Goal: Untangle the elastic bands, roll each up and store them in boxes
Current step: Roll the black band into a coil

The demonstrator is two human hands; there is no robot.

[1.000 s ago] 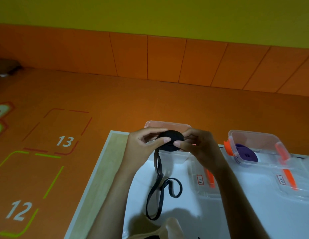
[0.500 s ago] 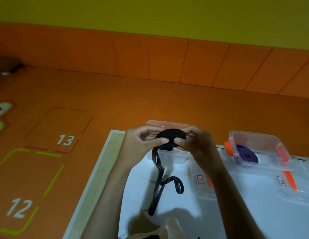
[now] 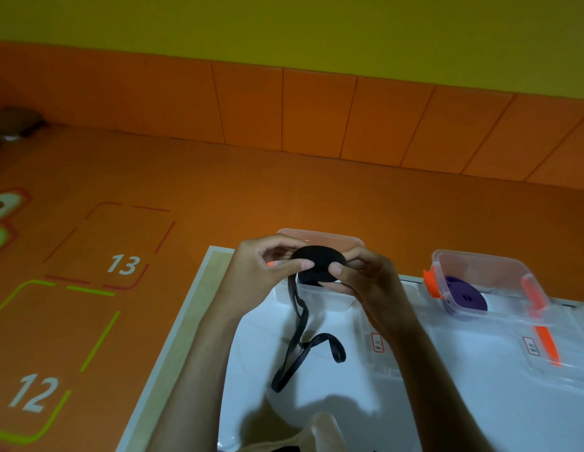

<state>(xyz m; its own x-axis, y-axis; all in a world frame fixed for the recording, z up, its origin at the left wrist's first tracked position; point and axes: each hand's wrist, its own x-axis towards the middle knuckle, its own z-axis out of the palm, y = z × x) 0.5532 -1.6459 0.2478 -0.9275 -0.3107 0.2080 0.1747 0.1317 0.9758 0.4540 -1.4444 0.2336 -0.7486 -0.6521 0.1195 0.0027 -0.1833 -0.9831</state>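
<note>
Head camera, my left hand (image 3: 261, 272) and right hand (image 3: 365, 278) both pinch the black elastic roll (image 3: 316, 265), its loose tail (image 3: 300, 347) hanging below my grip onto the white table (image 3: 447, 402), clear box (image 3: 320, 235) just behind.

Black elastic band (image 3: 318, 265), centre of frame: plain black, roll and loose tail alike.
Purple band (image 3: 466, 296), right: solid purple.
Right box (image 3: 499, 272): transparent, orange clasps (image 3: 431, 283).
Centre box (image 3: 320, 234): clear, orange-tinted rim.
Tabletop (image 3: 512, 419): white, pale wood border.
Floor (image 3: 218, 190): orange; white numerals 12 and 13; green and red outlines.
Wall (image 3: 284, 27), top: yellow-green above orange panels.
</note>
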